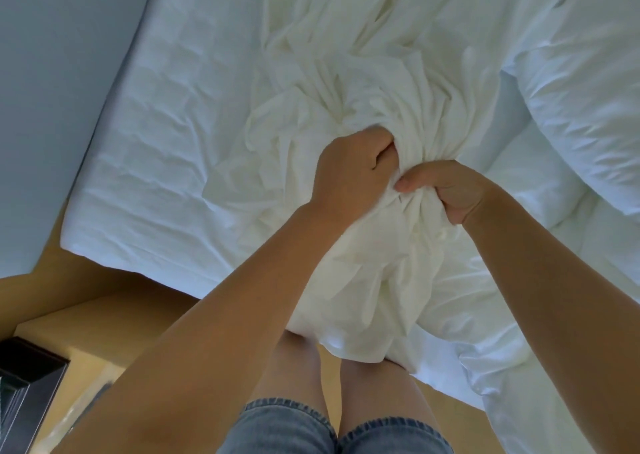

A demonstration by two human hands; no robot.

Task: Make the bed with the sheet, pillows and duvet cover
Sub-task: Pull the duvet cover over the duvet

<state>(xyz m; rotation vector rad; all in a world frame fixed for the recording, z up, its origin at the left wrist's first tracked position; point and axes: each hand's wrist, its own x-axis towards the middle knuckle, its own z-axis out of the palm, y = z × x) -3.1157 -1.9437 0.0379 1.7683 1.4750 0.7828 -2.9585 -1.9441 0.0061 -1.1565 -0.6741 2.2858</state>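
The cream cloth (363,82) lies bunched in the middle of the near part of the bed, its folds trailing away toward the far side and a thick wad hanging over the near edge against the person's legs. Whether it is the sheet or the duvet cover cannot be told from here. The left hand (349,173) and the right hand (446,190) sit side by side, almost touching, each with its fingers curled tight round a gathered fistful of the cloth.

The step in hand looks like sorting the cloth out to find an edge or corner. The next move probably calls for lifting the bundle, parting the hands along a hem and shaking it open across the bed.

Beneath it the mattress (166,141) has a white, wrinkled covering. On the right a plump white pillow (588,107) rests on more white bedding (519,332) that spills over the near edge. A pale blue-grey wall (52,89) runs along the left side, a wooden floor (104,315) shows near, and dark furniture (27,384) sits in the near left corner.
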